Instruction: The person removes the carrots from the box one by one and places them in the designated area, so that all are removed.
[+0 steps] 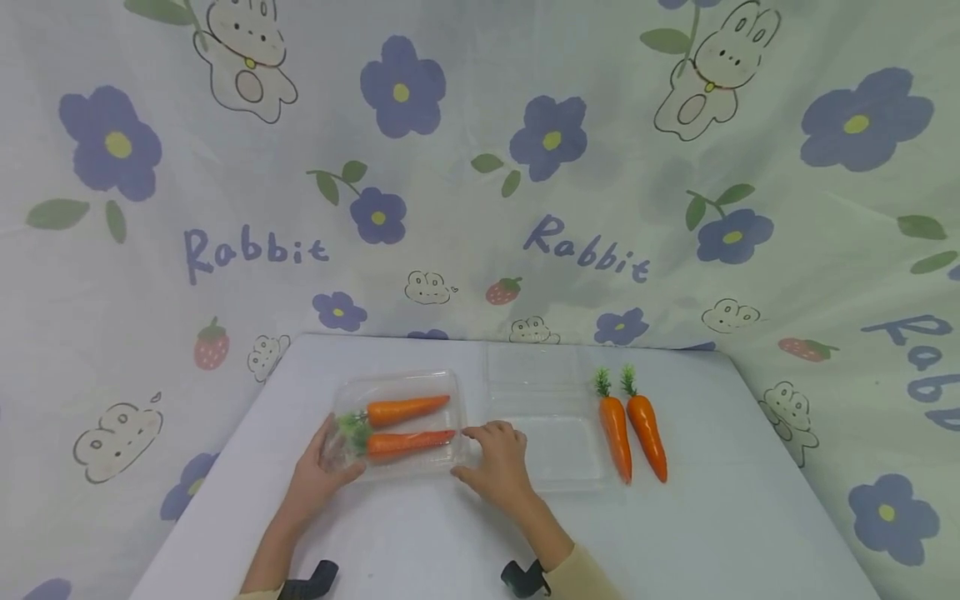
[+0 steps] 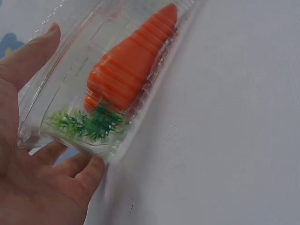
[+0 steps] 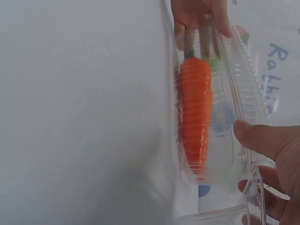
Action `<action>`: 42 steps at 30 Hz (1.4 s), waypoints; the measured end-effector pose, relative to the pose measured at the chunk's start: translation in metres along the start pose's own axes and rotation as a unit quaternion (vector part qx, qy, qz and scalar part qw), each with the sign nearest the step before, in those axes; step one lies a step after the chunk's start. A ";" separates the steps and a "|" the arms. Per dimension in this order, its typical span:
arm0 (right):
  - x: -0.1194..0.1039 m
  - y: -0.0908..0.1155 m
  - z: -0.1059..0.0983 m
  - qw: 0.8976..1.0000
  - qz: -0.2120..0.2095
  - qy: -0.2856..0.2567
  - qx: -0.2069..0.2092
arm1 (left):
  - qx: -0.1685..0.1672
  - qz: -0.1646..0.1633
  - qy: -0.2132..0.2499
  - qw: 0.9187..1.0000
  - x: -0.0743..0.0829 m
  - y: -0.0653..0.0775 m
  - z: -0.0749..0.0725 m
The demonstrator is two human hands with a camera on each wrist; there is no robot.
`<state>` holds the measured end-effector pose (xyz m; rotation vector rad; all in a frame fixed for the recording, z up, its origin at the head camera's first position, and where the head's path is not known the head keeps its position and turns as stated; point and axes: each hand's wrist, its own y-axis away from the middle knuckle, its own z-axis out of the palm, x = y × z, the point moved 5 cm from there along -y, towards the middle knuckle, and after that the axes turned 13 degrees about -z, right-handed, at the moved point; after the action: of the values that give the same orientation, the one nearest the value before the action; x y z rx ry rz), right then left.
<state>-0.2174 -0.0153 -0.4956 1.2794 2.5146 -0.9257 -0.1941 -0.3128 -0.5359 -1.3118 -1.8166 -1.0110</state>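
A clear plastic box [image 1: 420, 386] with its lid over it holds two orange toy carrots, an upper carrot [image 1: 405, 409] and a lower carrot [image 1: 408, 444], their green tops toward the left. My left hand [image 1: 315, 475] grips the box's left end, thumb at the near side and fingers around the end. At the right end, my right hand [image 1: 501, 468] holds the rim between thumb and fingers. Through the clear wall, the right wrist view shows a carrot [image 3: 195, 103] lying lengthwise, with the left hand [image 3: 199, 18] beyond it.
To the right, a second clear box [image 1: 566, 450] lies with its lid [image 1: 532, 367] folded back. Beside it are two more toy carrots, one [image 1: 617, 433] nearer the box and another [image 1: 649, 433] farther right. A printed curtain [image 1: 450, 192] hangs behind the white table [image 1: 712, 517].
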 end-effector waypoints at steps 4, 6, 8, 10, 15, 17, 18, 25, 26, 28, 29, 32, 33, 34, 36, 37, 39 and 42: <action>-0.001 0.008 -0.006 0.999 0.010 0.035 0.035 | -0.007 0.004 -0.004 1.000 0.003 -0.001 0.003; -0.001 0.010 -0.007 0.998 0.015 0.046 0.042 | -0.007 0.007 -0.006 1.000 0.004 -0.001 0.004; -0.001 0.011 -0.007 0.998 0.018 0.048 0.044 | -0.007 0.008 -0.002 1.000 0.005 -0.001 0.004; -0.001 0.012 -0.007 0.998 0.020 0.038 0.045 | -0.005 0.008 -0.004 1.000 0.006 0.000 0.004; 0.001 0.010 -0.006 0.998 0.029 0.002 0.046 | -0.006 -0.001 -0.012 1.000 0.007 0.000 0.002; 0.002 0.009 -0.005 0.998 0.036 -0.009 0.042 | -0.010 -0.005 -0.018 1.000 0.006 0.000 0.001; 0.001 0.009 -0.004 0.998 0.037 -0.015 0.039 | -0.010 -0.006 -0.023 1.000 0.006 0.000 0.001; -0.004 0.007 -0.005 0.998 0.055 -0.023 0.021 | -0.017 -0.034 -0.045 0.998 0.001 -0.001 -0.002; -0.004 0.008 -0.005 0.998 0.057 -0.021 0.020 | -0.020 -0.040 -0.043 0.998 0.000 -0.002 -0.002; -0.005 0.009 -0.005 0.998 0.062 -0.019 0.020 | -0.024 -0.051 -0.041 0.998 0.000 -0.002 -0.001; -0.006 0.009 -0.004 0.997 0.065 -0.023 0.021 | -0.026 -0.056 -0.040 0.997 0.000 -0.003 0.000; -0.005 0.010 -0.002 0.996 0.076 -0.042 0.024 | -0.026 -0.051 -0.046 0.997 0.003 -0.003 0.000; -0.005 0.010 -0.001 0.995 0.079 -0.049 0.026 | -0.027 -0.046 -0.047 0.997 0.004 -0.003 0.001; -0.004 0.010 -0.001 0.995 0.081 -0.056 0.027 | -0.028 -0.039 -0.045 0.998 0.006 -0.003 0.001; -0.003 0.010 -0.001 0.994 0.084 -0.068 0.027 | -0.033 -0.026 -0.038 0.998 0.008 -0.003 0.001; -0.002 0.010 -0.001 0.994 0.084 -0.071 0.026 | -0.038 -0.022 -0.033 0.998 0.009 -0.004 0.001; -0.001 0.011 -0.001 0.993 0.087 -0.075 0.024 | -0.045 -0.013 -0.019 0.999 0.010 -0.006 0.001; 0.000 0.012 -0.003 0.993 0.089 -0.073 0.026 | -0.054 -0.007 -0.003 0.999 0.011 -0.008 0.002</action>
<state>-0.2081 -0.0080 -0.4985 1.3723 2.2396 -1.0097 -0.2053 -0.3078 -0.5294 -1.3701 -1.7995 -1.1274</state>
